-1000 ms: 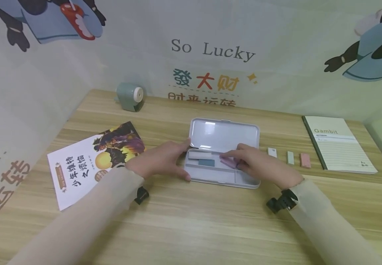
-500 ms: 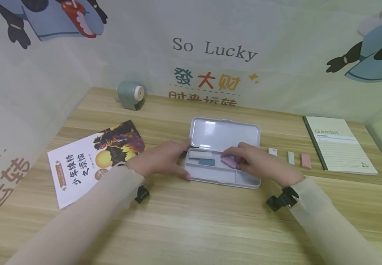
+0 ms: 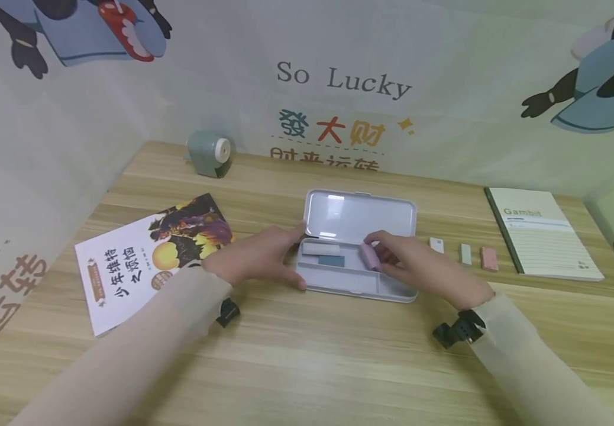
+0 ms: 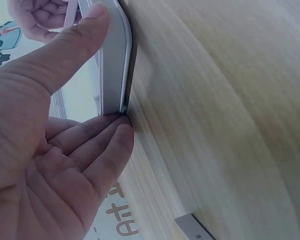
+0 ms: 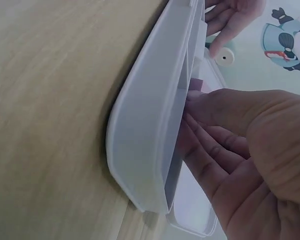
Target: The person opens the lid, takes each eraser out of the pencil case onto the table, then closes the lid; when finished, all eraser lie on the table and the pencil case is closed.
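Observation:
A pale grey pencil case (image 3: 339, 283) lies with its lid raised at the middle of the table. My left hand (image 3: 259, 255) holds its left end, the thumb along the front side and the fingers at the back corner, as the left wrist view (image 4: 65, 135) shows. Over the case's back compartment, my right hand (image 3: 416, 260) pinches a purple-pink eraser (image 3: 369, 257) that stands tilted. A white eraser (image 3: 320, 248) and a blue eraser (image 3: 332, 261) lie to its left in that compartment. In the right wrist view, my right fingers (image 5: 210, 155) reach over the front wall, partly hidden inside.
Right of the case lie a white eraser (image 3: 436, 244), a pale green eraser (image 3: 465, 254) and a pink eraser (image 3: 489, 258). A notebook (image 3: 549, 236) lies beyond them. At left are a book (image 3: 120, 269) and a green pencil sharpener (image 3: 206, 155) near the back edge.
My right fingers have turned the purple-pink eraser from a flatter slant to a steeper one and shifted it slightly right. My left hand has kept its place on the case.

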Demonstrator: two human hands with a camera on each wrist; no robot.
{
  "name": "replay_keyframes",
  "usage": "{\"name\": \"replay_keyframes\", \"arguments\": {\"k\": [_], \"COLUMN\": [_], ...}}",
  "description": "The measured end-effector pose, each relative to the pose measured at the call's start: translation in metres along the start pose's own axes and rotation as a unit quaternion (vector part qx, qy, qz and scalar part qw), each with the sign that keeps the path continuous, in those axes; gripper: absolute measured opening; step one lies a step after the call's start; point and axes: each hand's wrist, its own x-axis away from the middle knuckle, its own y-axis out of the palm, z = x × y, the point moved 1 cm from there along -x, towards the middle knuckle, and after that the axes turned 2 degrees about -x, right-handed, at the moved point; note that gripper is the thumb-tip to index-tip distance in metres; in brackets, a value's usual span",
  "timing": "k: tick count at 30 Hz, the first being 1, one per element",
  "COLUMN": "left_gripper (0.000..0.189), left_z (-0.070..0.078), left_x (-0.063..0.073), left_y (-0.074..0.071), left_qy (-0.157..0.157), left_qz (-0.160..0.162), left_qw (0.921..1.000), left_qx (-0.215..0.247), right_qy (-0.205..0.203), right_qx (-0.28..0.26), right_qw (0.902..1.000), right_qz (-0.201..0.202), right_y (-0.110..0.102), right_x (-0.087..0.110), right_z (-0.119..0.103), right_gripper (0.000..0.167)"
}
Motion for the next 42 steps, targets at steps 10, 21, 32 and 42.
{"name": "replay_keyframes", "arguments": {"k": [10, 21, 32, 42], "left_gripper": [0.118, 0.120, 0.118, 0.120], "left_z": [0.000, -0.001, -0.001, -0.002], "left_x": [0.000, 0.000, 0.000, -0.001], "left_y": [0.000, 0.000, 0.001, 0.002], "left_qy": [-0.001, -0.011, -0.020, -0.015], "left_qz": [0.002, -0.004, -0.011, -0.008], "left_qw": [1.0000, 0.9999, 0.9997, 0.9999], "left_qx": [-0.001, 0.003, 0.008, -0.001], "right_qy": [0.017, 0.007, 0.040, 0.045], "right_qx": [-0.020, -0.014, 0.001, -0.004], "right_qw": [0.9966, 0.9896, 0.9922, 0.9926], "right_qz": [0.079, 0.143, 0.118, 0.112], "right_y": [-0.006, -0.011, -0.010, -0.008], "right_x": [0.024, 0.060, 0.087, 0.098], "right_z": [0.007, 0.027, 0.045, 0.053], "right_gripper": [0.042, 0.043, 0.041, 0.038]}}
